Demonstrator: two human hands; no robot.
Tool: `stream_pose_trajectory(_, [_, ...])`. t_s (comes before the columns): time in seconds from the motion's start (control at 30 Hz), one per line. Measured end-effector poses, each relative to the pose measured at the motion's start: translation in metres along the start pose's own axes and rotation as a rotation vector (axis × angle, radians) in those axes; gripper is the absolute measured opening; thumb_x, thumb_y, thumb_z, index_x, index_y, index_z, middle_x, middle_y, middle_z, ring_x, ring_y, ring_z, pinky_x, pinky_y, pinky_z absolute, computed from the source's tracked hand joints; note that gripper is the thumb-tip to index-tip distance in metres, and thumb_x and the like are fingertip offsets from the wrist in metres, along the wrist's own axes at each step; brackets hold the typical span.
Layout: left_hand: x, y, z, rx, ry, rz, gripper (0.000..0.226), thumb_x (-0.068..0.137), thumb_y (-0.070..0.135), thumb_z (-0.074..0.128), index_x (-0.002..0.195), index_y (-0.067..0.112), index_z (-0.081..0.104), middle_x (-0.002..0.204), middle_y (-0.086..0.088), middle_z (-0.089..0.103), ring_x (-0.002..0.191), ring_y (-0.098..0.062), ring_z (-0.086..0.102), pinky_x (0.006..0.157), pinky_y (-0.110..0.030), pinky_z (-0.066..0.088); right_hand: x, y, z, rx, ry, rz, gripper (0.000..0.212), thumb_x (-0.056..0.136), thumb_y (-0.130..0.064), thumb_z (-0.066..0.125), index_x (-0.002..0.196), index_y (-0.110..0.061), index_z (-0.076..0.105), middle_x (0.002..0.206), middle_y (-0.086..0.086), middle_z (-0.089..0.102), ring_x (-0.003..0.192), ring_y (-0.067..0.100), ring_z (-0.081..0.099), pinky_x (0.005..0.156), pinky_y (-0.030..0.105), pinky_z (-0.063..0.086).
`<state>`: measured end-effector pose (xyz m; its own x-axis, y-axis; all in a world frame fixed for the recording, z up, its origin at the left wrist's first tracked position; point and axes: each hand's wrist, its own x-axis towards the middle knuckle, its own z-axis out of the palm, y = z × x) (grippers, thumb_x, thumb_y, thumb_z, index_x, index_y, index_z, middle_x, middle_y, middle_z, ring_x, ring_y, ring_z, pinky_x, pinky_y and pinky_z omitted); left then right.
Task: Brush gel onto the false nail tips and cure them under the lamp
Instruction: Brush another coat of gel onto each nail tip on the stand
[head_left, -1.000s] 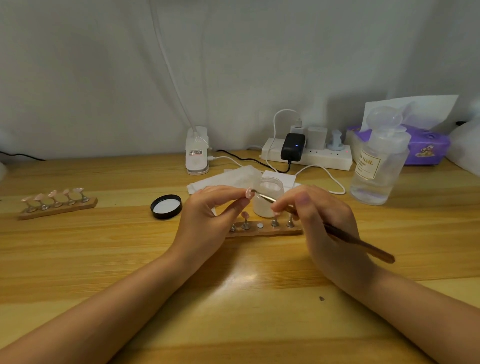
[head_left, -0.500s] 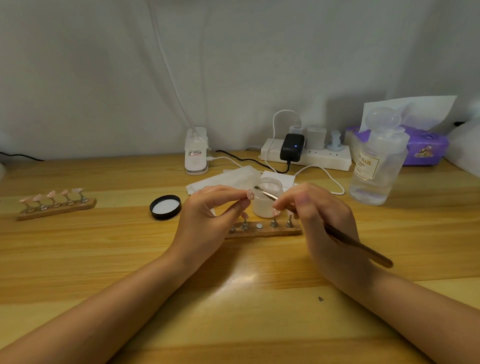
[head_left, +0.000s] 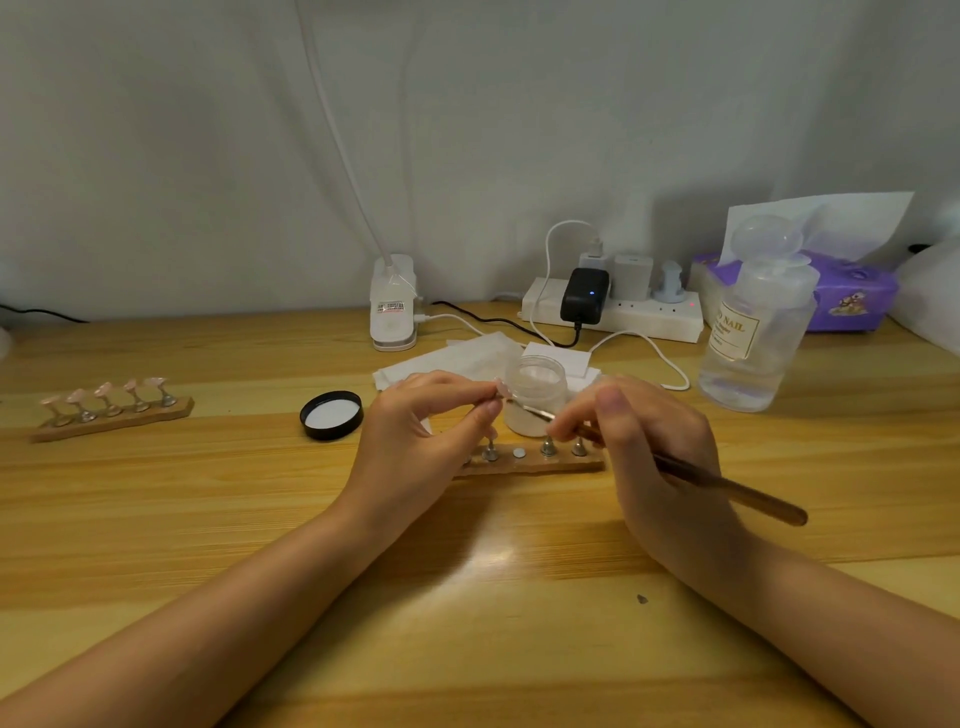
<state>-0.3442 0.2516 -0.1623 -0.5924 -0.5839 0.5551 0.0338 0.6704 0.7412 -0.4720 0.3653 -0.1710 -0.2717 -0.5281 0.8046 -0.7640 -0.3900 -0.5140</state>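
Note:
My left hand (head_left: 421, 436) pinches a pink false nail tip (head_left: 503, 387) on its small stand, lifted above the near wooden holder strip (head_left: 530, 464). My right hand (head_left: 654, 447) grips a gold-handled brush (head_left: 727, 486), and its fine tip meets the nail tip. Right behind both stands an open frosted gel jar (head_left: 535, 395), its black lid (head_left: 331, 415) lying to the left. Several metal pegs stand on the strip, partly hidden by my fingers. A second wooden strip (head_left: 111, 410) with several pink tips sits at the far left. The white lamp base (head_left: 393, 304) stands at the back.
A white power strip (head_left: 613, 312) with plugs and cables lies along the wall. White wipes (head_left: 452, 358) lie behind the jar. A clear liquid bottle (head_left: 753, 332) and a purple tissue box (head_left: 852, 291) stand at the right.
My right hand has drawn the brush a little down and back along the nail tip. The left hand holds the tip in nearly the same place.

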Motion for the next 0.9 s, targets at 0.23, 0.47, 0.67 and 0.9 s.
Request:
stream_pose_trajectory(0.23, [0.0, 0.001, 0.0, 0.016, -0.001, 0.004, 0.016, 0.079, 0.01, 0.068, 0.092, 0.019, 0.07, 0.082, 0.01, 0.068, 0.084, -0.005, 0.061, 0.083, -0.042, 0.048, 0.002, 0.001, 0.003, -0.037, -0.04, -0.003, 0.033, 0.095, -0.032, 0.035, 0.081, -0.021, 0.063, 0.076, -0.011, 0.061, 0.075, 0.004, 0.058, 0.069, 0.035, 0.047])
stream_pose_trajectory(0.47, [0.0, 0.003, -0.001, -0.013, 0.008, -0.007, 0.018, 0.078, 0.009, 0.068, 0.093, 0.018, 0.07, 0.08, 0.011, 0.069, 0.083, -0.002, 0.063, 0.085, -0.036, 0.048, -0.001, 0.001, -0.001, 0.111, 0.068, 0.204, 0.044, 0.091, -0.034, 0.03, 0.067, -0.02, 0.064, 0.063, -0.005, 0.063, 0.067, 0.006, 0.06, 0.069, 0.023, 0.046])
stream_pose_trajectory(0.67, [0.002, 0.005, -0.003, -0.164, 0.021, -0.072, 0.014, 0.076, 0.008, 0.067, 0.086, 0.018, 0.071, 0.081, 0.01, 0.07, 0.072, 0.003, 0.064, 0.064, -0.008, 0.048, 0.0, 0.001, -0.001, 0.169, 0.101, 0.241, 0.043, 0.091, -0.033, 0.029, 0.07, -0.018, 0.063, 0.066, -0.004, 0.063, 0.07, 0.004, 0.06, 0.066, 0.012, 0.042])
stream_pose_trajectory(0.9, [0.006, 0.013, -0.002, -0.22, -0.012, -0.117, 0.009, 0.073, 0.017, 0.071, 0.081, 0.021, 0.071, 0.088, 0.012, 0.07, 0.077, -0.002, 0.065, 0.064, -0.006, 0.047, 0.003, 0.002, -0.002, 0.201, 0.184, 0.336, 0.041, 0.094, -0.023, 0.031, 0.071, -0.02, 0.064, 0.067, -0.005, 0.065, 0.071, 0.005, 0.061, 0.064, 0.014, 0.045])
